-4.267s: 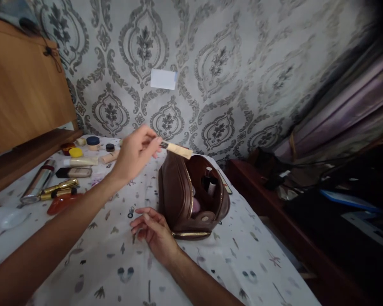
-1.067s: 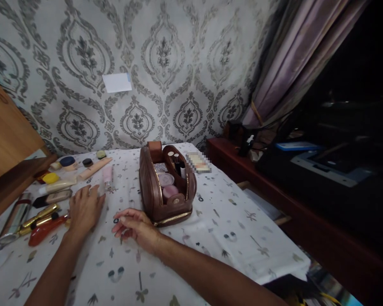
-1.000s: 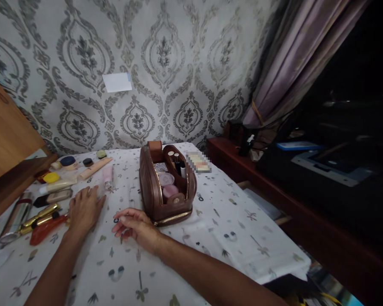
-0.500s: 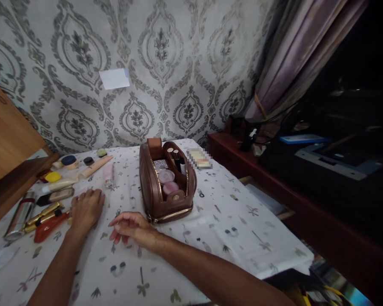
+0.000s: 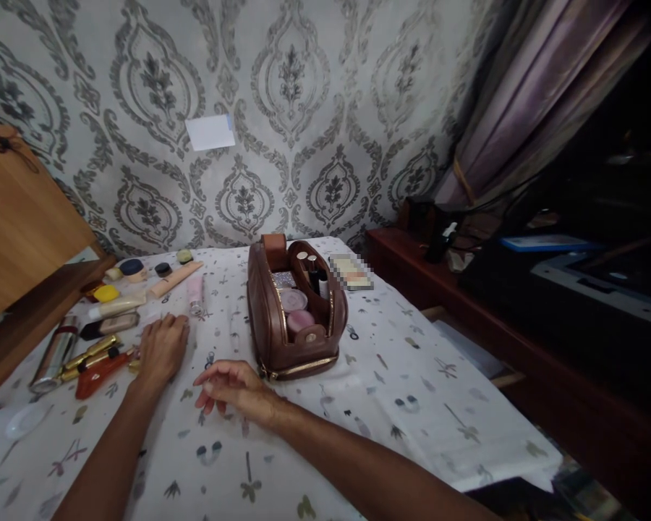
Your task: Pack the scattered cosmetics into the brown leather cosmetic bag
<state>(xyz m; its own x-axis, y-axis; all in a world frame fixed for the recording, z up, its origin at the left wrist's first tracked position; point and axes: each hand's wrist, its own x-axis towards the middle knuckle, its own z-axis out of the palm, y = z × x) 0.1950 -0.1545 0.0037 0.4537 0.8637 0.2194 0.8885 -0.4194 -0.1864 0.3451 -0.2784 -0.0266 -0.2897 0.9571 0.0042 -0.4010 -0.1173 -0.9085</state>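
My left hand [image 5: 166,347] lies palm down on the patterned cloth, fingers spread, beside a row of cosmetics. Close by its wrist side is an orange-red heart-shaped item [image 5: 102,375]; a pink tube [image 5: 195,295] lies just beyond its fingertips. Whatever is under the palm stays hidden. My right hand [image 5: 236,391] hovers or rests sideways over the cloth, fingers loosely apart with nothing visible in them. Right beyond it stands a brown makeup bag [image 5: 265,318], unzipped, holding round compacts [image 5: 294,301], a glittery square case [image 5: 283,279] and several slim tubes in a side pocket.
Tubes, jars and a metallic cylinder [image 5: 54,356] lie along the left side by a wooden board [image 5: 27,231]. A clear round lid [image 5: 19,421] is at front left. Behind the bag sits a blurred card [image 5: 351,272]. A dark red cabinet [image 5: 396,250] borders the right.
The whole view has shifted slightly, so everything appears a little further right. Both hands keep nearly the same pose and place, and the bag and cosmetics stay put.
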